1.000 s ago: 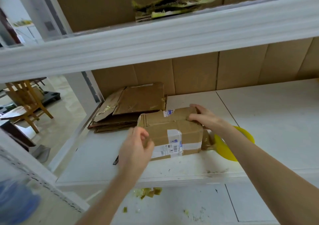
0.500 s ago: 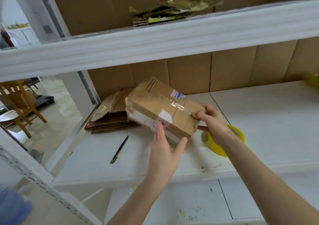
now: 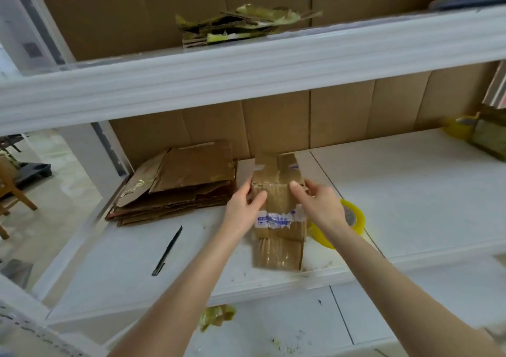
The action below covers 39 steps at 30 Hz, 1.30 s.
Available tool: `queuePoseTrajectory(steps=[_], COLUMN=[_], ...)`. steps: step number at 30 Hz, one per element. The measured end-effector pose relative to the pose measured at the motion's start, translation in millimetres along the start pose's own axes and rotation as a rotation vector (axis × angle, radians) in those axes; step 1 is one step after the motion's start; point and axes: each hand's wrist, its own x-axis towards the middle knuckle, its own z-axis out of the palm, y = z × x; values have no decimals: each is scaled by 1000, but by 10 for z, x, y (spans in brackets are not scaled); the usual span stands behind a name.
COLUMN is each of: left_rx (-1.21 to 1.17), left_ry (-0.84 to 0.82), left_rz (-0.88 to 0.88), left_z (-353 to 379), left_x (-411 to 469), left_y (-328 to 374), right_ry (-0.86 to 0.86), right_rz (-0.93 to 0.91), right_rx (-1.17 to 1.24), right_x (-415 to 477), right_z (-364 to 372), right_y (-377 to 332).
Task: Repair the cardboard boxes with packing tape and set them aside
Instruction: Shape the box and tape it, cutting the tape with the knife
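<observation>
Left hand (image 3: 241,208) and right hand (image 3: 321,206) grip the box (image 3: 277,199).

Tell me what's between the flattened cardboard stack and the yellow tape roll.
The cardboard box, held by the left hand and right hand, seen in the head view.

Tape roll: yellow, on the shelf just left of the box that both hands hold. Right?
No. The head view shows the yellow tape roll just right of the box, partly behind the right hand, not left. It does lie on the shelf, and the left hand grips the box too.
</observation>
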Motion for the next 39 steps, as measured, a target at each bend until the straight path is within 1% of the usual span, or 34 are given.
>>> queuePoseTrajectory(steps=[2,3,6,9,11,12,13,14,15,16,17,18,19,20,21,23,24,25,27,28,32,36,39], left_rx=[-22,-11,121,264,363,413,471,535,603,673,755,850,940,1007,1038,1024,1005,989,956,934,875,860,868], left_ry=[-6,-1,72,193,194,192,209,249,285,287,253,197,136,79,37,9,6,5,9,10,-64,-95,-86], left_rz=[-82,-94,-48,-54,-49,-25,26,118,242,376,484,542,542,496,437,374,374,396,468,488,478,444,416], left_z=[61,105,253,294,269,257,238,221,212,215,234,263,296,322,338,316,291,260,195,158,2,24,85], left_x=[-7,-15,-14,-7,-37,-53,-70,-71,-51,-13,30,74,112,150,189,247,247,234,211,201,214,186,149], left_y=[-204,-277,-416,-480,-507,-508,-503,-476,-431,-377,-319,-266,-220,-193,-196,-234,-244,-252,-273,-276,-269,-218,-173], right_ry=[-16,-17,0,-32,-48,-60,-86,-117,-134,-129,-103,-69,-61,-102,-182,-351,-389,-399,-377,-362,-247,-211,-221], right_rz=[20,36,91,68,60,60,64,72,80,84,86,92,106,134,160,152,109,62,14,20,68,-2,-67], right_rx=[-55,-56,-18,-69,-112,-85,-17,62,101,81,1,-141,-310,-477,-639,-900,-966,-983,-941,-897,-615,-311,-194], right_x=[32,57,136,153,145,143,141,135,138,142,153,167,170,160,141,88,59,38,27,43,131,170,126], right_z=[141,191,231,286,335,330,294,229,145,47,-54,-157,-253,-331,-377,-391,-380,-377,-420,-466,-681,-907,-1024], right_y=[75,100,137,175,205,214,214,214,228,259,312,377,438,487,528,625,680,726,763,754,618,393,186])
